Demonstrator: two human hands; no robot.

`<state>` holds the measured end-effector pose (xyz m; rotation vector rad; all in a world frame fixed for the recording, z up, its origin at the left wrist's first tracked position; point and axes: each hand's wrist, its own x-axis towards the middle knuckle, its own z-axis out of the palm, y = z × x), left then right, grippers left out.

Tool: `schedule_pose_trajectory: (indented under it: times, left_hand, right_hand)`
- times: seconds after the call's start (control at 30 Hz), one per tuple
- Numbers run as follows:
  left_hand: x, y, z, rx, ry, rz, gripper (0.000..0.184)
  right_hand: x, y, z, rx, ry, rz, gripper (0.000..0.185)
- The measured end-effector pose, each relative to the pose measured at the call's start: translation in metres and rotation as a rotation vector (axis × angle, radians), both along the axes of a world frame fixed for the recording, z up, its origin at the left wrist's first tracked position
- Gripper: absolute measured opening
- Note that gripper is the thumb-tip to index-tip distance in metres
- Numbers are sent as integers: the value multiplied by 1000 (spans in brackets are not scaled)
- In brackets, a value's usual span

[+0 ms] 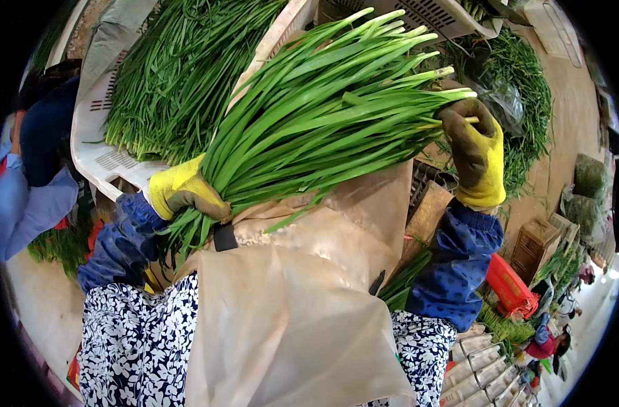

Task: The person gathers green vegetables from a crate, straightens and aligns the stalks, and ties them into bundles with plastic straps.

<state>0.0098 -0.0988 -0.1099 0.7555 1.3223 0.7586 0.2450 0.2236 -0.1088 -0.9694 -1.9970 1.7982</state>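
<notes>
A large bunch of garlic chives (323,122) spreads across the middle of the head view, pale stem ends toward the upper right. Wrapped round its leafy end is my left hand (187,191), in a yellow glove with a dirt-darkened palm side. At the stem end my right hand (473,150), gloved the same way, has its thumb and fingers pinched together on a yellowish chive stalk beside the bunch. Some fingertips of this hand are hidden behind the stems. Beneath the bunch lies a beige apron (289,319) over my lap.
A white plastic crate (96,146) piled with chives stands at the upper left. More loose greens (526,88) lie on the floor at the right, near a red basket (509,288) and a cardboard box (534,243). A person in blue (35,203) is at the far left; others are far right.
</notes>
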Motion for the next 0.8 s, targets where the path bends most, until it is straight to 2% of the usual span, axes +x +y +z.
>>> schedule_pose_trajectory:
  times: [0.07, 0.1, 0.2, 0.27, 0.33, 0.4, 0.43, 0.47, 0.53, 0.6, 0.63, 0.7, 0.73, 0.8]
  left_hand:
    - [1, -1, -4, 83, 65, -87, 19]
    - [7, 3, -2, -4, 2, 53, 21]
    - [9, 1, -6, -80, -63, 194, 21]
    - [3, -4, -11, 149, 42, 25, 22]
    - [3, -7, -14, 99, 54, 30, 22]
    - [3, -11, -18, 200, 127, 19, 21]
    - [3, -9, -16, 199, 128, 16, 21]
    - [5, -5, -13, 77, 72, 39, 21]
    - [8, 0, -2, -50, 21, 59, 20]
    - [8, 0, 4, -138, 43, 74, 41]
    - [7, -2, 1, -139, 46, 69, 41]
    - [4, -11, -5, -117, -135, 166, 71]
    - [5, -10, -3, -121, -127, 161, 71]
    - [11, -8, 2, -252, -95, 185, 91]
  right_hand:
    - [8, 1, 0, -31, -42, 29, 11]
    - [7, -2, 2, -37, -48, 31, 11]
    - [5, -17, 9, 81, -145, 45, 14]
    - [7, -25, 10, 383, -94, 104, 17]
    - [13, -22, 3, 373, -79, 109, 18]
    - [14, -16, -10, 1112, -11, 228, 19]
    - [11, -13, -9, 1268, -49, 293, 20]
    - [11, -14, -13, 1432, -85, 287, 21]
    - [14, -11, -19, 1455, -75, 266, 20]
    - [11, -16, -20, 1445, -80, 280, 18]
    - [9, -17, -20, 1436, -87, 299, 15]
    - [7, -20, -21, 1438, -118, 308, 14]
    - [5, -22, -22, 1438, -144, 324, 12]
    - [6, -24, -23, 1429, -194, 322, 11]
